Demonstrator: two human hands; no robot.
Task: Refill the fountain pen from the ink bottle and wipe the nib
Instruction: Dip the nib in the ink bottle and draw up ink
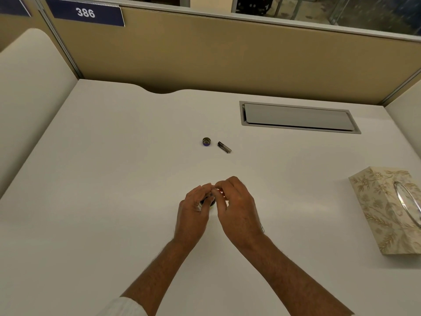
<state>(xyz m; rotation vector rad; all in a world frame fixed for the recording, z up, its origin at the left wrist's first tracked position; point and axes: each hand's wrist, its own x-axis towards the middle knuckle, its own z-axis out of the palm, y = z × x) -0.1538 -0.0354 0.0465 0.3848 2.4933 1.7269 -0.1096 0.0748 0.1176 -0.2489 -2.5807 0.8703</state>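
A small dark ink bottle is gripped by the left hand mid-worktop; the right hand is curled against it, its hold hidden.

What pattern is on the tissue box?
Tissue box: beige floral print on cream, head view.

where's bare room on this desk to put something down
Free: the whole left side of the desk, beyond the left hand; and the patch between the right hand, the tissue box and the cable hatch. Crowded: the middle, both hands at the ink bottle, with the bottle cap and pen part behind.
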